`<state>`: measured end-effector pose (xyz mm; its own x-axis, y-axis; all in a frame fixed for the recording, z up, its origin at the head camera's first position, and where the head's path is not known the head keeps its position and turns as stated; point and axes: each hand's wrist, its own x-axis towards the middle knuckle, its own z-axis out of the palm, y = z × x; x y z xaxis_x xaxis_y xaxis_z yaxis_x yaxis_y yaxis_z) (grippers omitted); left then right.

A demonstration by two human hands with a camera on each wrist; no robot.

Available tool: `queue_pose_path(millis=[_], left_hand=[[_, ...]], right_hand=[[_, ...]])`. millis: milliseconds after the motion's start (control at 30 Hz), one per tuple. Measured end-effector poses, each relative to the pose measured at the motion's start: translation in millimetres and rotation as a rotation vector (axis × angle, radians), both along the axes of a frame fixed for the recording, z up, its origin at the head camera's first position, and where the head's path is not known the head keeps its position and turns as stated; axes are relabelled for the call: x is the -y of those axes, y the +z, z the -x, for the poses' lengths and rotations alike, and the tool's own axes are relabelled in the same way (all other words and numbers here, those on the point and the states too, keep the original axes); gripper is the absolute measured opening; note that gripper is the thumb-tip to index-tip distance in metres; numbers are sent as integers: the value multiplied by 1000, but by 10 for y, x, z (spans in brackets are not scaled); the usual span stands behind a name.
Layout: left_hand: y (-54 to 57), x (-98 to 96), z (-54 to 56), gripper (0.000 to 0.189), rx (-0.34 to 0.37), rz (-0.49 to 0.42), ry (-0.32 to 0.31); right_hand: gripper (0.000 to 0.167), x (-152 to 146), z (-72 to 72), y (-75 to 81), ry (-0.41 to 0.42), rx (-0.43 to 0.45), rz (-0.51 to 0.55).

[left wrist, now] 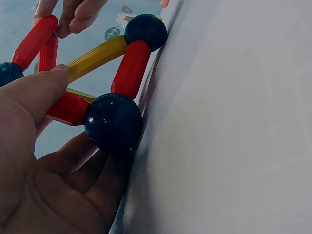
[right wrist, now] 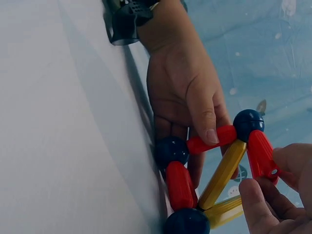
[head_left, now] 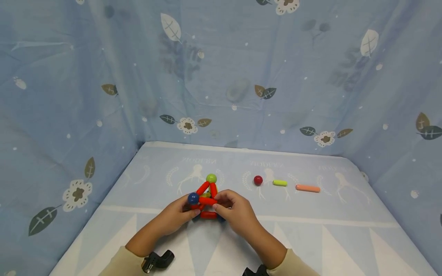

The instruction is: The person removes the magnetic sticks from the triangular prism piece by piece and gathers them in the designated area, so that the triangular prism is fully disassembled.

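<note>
A magnetic-stick frame of red and yellow rods and balls stands in front of me. Its lime green ball [head_left: 211,178] is at the far side, and a raised blue ball [head_left: 193,198] is on the left. My left hand [head_left: 176,216] grips the frame's left side, thumb over a red rod [right wrist: 219,138] between two blue balls. Between thumb and fingers, my right hand [head_left: 238,211] pinches the end of another red rod [head_left: 208,201], whose other end meets the raised ball. A yellow rod [right wrist: 223,175] slants down from that ball. Near me, one red rod [left wrist: 130,70] joins two low blue balls.
To the right on the patterned tablecloth [head_left: 345,207] lie a dark red ball [head_left: 258,180], a short lime green rod [head_left: 280,183] and a longer orange rod [head_left: 308,188]. A blue leaf-print curtain [head_left: 221,76] rises behind the table and along both sides.
</note>
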<state>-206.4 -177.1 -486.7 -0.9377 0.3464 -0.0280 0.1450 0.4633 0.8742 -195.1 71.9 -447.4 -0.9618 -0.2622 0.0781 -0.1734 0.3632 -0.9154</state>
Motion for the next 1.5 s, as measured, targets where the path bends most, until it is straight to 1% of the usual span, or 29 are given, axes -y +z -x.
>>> queue_pose_path(millis=[267, 500, 833, 1033, 1233, 1367, 1433, 1500], left_hand=[[50, 2, 3, 47, 3, 1, 8], [40, 3, -27, 53, 5, 12, 11], [24, 4, -17, 53, 10, 0, -6], [-1, 4, -16, 52, 7, -14, -13], [6, -4, -14, 52, -7, -6, -11], [12, -7, -7, 52, -6, 2, -8], [16, -7, -6, 52, -9, 3, -11], [18, -6, -6, 53, -7, 4, -13]], right_hand=[[12, 35, 19, -38, -17, 51, 69], [13, 76, 5, -117, -5, 50, 95], [11, 109, 39, -253, 7, 112, 204], [12, 108, 49, -289, 31, 145, 226], [18, 109, 66, -325, 44, 204, 296], [19, 117, 71, -335, 34, 245, 363], [19, 119, 70, -337, 26, 255, 383], [18, 121, 69, -341, 18, 254, 378]])
